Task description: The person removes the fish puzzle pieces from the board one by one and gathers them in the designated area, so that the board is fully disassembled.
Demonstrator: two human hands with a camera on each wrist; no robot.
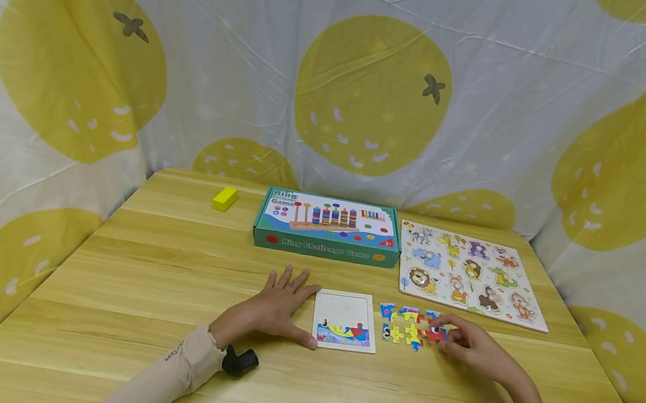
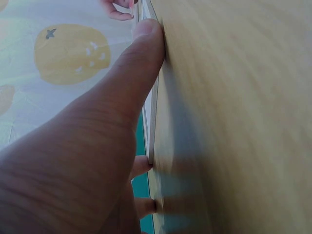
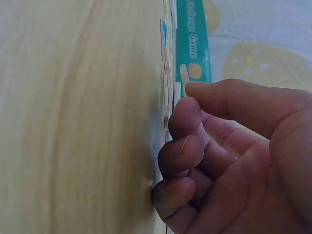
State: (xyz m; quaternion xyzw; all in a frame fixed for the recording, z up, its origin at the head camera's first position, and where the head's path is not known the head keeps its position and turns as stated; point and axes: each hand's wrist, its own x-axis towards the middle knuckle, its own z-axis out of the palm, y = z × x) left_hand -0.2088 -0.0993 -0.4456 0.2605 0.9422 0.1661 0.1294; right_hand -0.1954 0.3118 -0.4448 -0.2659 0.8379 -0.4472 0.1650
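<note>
My left hand [image 1: 275,307] is spread flat beside the white puzzle tray [image 1: 346,307], its thumb and index finger at the tray's left edge. Joined pieces with a blue, yellow and red picture [image 1: 345,332] fill the tray's lower part; its upper part is bare white. To the right of the tray lie several loose jigsaw pieces [image 1: 397,334] in yellow, blue and red. Over their right end is my right hand [image 1: 478,348], which pinches a jigsaw piece [image 3: 184,74] between thumb and index finger. In the right wrist view that piece stands tilted, partly hidden by the fingertips.
A green Ring Challenge Game box [image 1: 328,229] lies behind the tray. To its right is an animal puzzle board [image 1: 475,276]. A yellow block [image 1: 225,199] sits at the back left of the wooden table [image 1: 118,311]. A lemon-print curtain [image 1: 245,48] hangs behind.
</note>
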